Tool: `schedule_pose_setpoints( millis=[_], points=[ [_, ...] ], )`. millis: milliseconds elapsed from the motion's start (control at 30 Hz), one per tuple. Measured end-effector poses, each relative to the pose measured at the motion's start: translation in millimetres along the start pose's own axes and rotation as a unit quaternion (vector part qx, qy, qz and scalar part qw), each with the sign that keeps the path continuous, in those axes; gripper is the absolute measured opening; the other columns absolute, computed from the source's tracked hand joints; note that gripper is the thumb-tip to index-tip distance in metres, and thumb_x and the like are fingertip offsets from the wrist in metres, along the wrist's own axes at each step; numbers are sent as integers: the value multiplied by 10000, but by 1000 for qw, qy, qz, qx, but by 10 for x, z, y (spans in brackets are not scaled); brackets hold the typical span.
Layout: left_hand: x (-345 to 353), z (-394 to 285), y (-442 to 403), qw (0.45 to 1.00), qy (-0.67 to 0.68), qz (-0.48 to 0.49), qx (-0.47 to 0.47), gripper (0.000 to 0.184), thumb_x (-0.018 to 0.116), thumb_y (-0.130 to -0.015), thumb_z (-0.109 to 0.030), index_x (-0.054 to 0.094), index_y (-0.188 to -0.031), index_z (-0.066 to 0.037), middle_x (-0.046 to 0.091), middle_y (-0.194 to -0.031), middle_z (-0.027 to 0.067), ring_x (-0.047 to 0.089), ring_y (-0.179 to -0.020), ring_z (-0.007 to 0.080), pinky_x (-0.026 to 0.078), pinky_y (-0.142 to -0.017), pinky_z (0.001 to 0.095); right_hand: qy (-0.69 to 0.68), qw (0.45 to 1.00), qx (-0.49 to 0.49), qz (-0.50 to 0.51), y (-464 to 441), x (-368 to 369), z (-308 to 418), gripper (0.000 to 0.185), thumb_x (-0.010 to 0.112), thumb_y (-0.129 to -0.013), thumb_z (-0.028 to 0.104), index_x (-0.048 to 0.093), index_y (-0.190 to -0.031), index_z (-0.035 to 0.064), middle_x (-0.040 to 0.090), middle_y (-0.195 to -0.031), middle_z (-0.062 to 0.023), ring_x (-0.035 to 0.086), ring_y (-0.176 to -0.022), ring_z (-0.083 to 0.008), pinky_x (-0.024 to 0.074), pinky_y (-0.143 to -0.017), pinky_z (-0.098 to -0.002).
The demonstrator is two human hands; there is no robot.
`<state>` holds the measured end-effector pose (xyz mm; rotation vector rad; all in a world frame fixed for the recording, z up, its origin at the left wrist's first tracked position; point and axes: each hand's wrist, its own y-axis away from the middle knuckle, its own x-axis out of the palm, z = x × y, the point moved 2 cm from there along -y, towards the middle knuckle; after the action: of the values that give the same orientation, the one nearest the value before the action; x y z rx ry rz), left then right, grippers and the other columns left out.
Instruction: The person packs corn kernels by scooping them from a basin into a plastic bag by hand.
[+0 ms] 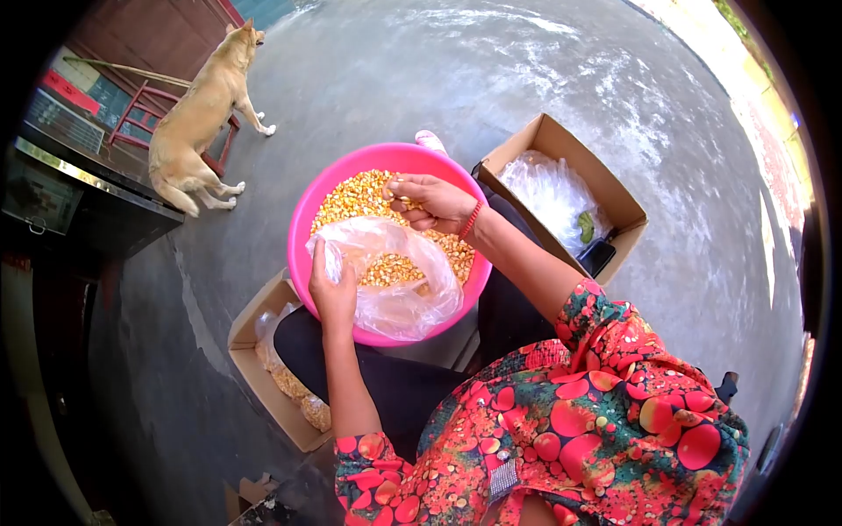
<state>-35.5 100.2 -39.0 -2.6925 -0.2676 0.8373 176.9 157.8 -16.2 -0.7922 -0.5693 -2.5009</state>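
Observation:
A pink basin (300, 254) full of loose yellow corn kernels (355, 195) rests between my knees. With my left hand (334, 294) I grip the edge of a clear plastic bag (421, 311); its mouth gapes over the basin and kernels show in and through it. My right hand (431, 202) is above the kernels at the basin's far right, fingers curled in, with corn kernels showing between them. How many it holds is hidden.
To the right, a cardboard box (605, 180) contains clear plastic bags (553, 188) and a dark phone (597, 257). Another cardboard box (250, 342) at lower left has filled bags (294, 386). A tan dog (197, 114) stands by a dark cabinet (132, 215).

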Motion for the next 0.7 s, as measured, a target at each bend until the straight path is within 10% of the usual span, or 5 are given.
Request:
schedule_pose_setpoints(
  millis=[167,267,367,700],
  points=[
    [1,12,-11,999,36,10,-17,541,554,-712,31,412,-1232,71,493,-1212,220,476,-1141,274,361,-956,331,93,988,23,119,-46,574,-244,180,450,-923,248,518,-917,81,446,-691,16,311,-443,-22,268,-375,-176],
    [-22,6,13,999,30,5,-16,546,518,-691,63,424,-1229,55,521,-1181,217,506,-1114,277,389,-930,332,378,923,-65,39,-299,383,-545,200,482,-874,233,560,-850,50,553,-678,-66,521,-512,-143,420,-467,-293],
    [-34,-8,22,999,38,15,-13,558,493,-675,78,430,-1229,48,525,-1178,213,509,-1112,272,392,-929,332,633,747,-201,-13,-305,302,-507,196,483,-796,189,610,-832,45,630,-808,-131,597,-792,-273,447,-728,-360],
    [-51,-28,35,998,9,53,-12,563,493,-678,77,423,-1236,52,499,-1215,198,470,-1149,262,340,-978,326,250,965,-71,-42,-208,-35,-90,218,417,-908,208,562,-836,62,508,-638,16,434,-467,-40,343,-399,-185]
  ],
)
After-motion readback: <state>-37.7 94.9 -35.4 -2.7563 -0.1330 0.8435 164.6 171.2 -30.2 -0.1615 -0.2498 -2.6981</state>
